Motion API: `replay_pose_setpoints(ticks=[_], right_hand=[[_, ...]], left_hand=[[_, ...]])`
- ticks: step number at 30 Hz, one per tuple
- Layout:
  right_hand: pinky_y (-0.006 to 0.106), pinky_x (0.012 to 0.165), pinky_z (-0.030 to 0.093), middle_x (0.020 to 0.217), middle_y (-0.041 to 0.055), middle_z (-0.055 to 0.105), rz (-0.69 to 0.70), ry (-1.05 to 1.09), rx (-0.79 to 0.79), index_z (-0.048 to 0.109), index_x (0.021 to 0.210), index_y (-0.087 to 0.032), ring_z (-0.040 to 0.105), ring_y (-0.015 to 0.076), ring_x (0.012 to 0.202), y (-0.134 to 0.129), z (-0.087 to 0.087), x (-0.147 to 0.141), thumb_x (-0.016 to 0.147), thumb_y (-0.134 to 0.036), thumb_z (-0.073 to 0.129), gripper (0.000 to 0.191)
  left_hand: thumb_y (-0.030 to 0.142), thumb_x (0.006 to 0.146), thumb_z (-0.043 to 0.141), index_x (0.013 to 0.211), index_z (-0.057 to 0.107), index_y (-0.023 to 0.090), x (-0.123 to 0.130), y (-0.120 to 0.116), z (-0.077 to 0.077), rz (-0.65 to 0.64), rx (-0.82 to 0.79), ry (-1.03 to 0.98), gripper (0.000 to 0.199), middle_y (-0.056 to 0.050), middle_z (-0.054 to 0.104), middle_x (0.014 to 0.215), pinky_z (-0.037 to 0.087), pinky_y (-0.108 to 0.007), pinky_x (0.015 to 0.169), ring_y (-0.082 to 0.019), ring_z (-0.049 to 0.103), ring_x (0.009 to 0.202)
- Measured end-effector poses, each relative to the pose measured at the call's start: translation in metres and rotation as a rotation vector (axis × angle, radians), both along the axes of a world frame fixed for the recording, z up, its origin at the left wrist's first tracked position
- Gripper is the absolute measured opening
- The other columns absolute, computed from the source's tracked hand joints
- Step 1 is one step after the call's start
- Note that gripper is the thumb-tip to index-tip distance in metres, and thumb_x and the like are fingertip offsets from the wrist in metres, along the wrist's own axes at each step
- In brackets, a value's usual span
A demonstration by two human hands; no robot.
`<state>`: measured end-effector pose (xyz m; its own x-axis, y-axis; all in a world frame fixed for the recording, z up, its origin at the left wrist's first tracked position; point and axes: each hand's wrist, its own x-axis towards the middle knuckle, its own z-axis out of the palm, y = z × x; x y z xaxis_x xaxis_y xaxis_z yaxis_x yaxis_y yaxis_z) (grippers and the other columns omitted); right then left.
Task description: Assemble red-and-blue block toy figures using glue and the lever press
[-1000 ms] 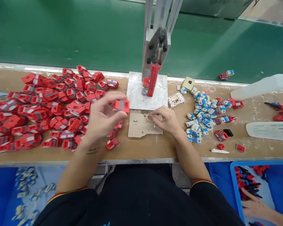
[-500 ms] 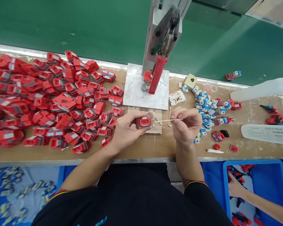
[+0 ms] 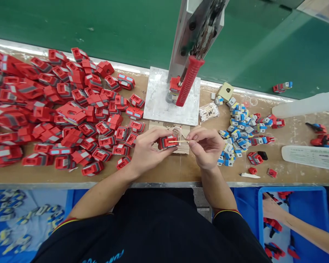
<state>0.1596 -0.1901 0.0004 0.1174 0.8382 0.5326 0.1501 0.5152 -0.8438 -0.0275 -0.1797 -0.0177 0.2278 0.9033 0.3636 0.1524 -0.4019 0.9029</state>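
Observation:
My left hand (image 3: 150, 146) is closed around a hollow red toy part (image 3: 164, 142) with a dark grey band, its recessed side turned up. In my right hand (image 3: 207, 146) a thin wooden cotton swab (image 3: 184, 141) is pinched between thumb and fingers. The swab's far end lies over the recess of the red part; whether it touches the inside I cannot tell. Beneath both hands is a piece of cardboard (image 3: 184, 149), and a small round clear container (image 3: 177, 130) sits on it, partly hidden.
A lever press with a red handle (image 3: 190, 80) stands on a metal plate (image 3: 156, 95). Red parts (image 3: 71, 109) are heaped left; small blue-and-white parts (image 3: 237, 128) lie right, near a bag of swabs (image 3: 209, 111). A co-worker's hand (image 3: 272, 208) reaches into a blue bin (image 3: 312, 212).
My right hand has moved left, bringing the swab's end from beside the red part to over its recess. The left hand keeps its hold. The co-worker's hand has shifted slightly in the bin.

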Motion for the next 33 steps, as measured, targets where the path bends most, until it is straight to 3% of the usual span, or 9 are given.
replay_pose_setpoints(ticks=[9, 21, 26, 33], right_hand=[[0.039, 0.067, 0.058, 0.073, -0.0005, 0.070, -0.025, 0.058, -0.056, 0.062, 0.088, -0.029, 0.067, 0.0194, 0.065, -0.0004, -0.0028, 0.0027, 0.095, -0.046, 0.078, 0.025], [0.032, 0.060, 0.053, 0.075, -0.0005, 0.073, 0.023, 0.015, -0.026, 0.064, 0.086, -0.027, 0.068, 0.0163, 0.066, 0.0025, -0.0039, -0.0019, 0.098, -0.040, 0.076, 0.021], [0.033, 0.058, 0.051, 0.073, -0.0001, 0.073, -0.009, -0.039, -0.043, 0.064, 0.085, -0.027, 0.066, 0.0167, 0.063, 0.0022, -0.0055, -0.0012, 0.098, -0.045, 0.075, 0.024], [0.032, 0.056, 0.053, 0.075, -0.0001, 0.076, -0.039, -0.101, 0.070, 0.067, 0.089, -0.028, 0.070, 0.0173, 0.065, 0.0029, -0.0004, 0.0044, 0.098, -0.029, 0.073, 0.010]], left_hand=[[0.030, 0.087, 0.091, 0.110, 0.081, 0.024, -0.0012, 0.0009, 0.0019, 0.007, -0.005, 0.029, 0.026, -0.007, 0.086, 0.107, 0.067, -0.035, 0.086, -0.022, 0.081, 0.095], [0.024, 0.088, 0.090, 0.110, 0.080, 0.024, 0.0007, 0.0000, 0.0013, 0.016, 0.040, 0.019, 0.025, -0.006, 0.086, 0.105, 0.066, -0.034, 0.085, -0.021, 0.081, 0.094], [0.026, 0.088, 0.090, 0.110, 0.081, 0.025, -0.0003, 0.0002, 0.0033, 0.011, 0.020, 0.050, 0.024, -0.005, 0.086, 0.105, 0.066, -0.034, 0.084, -0.021, 0.081, 0.093], [0.022, 0.086, 0.091, 0.109, 0.080, 0.022, -0.0007, 0.0007, 0.0034, 0.033, 0.068, 0.056, 0.026, -0.005, 0.085, 0.104, 0.065, -0.029, 0.084, -0.018, 0.080, 0.092]])
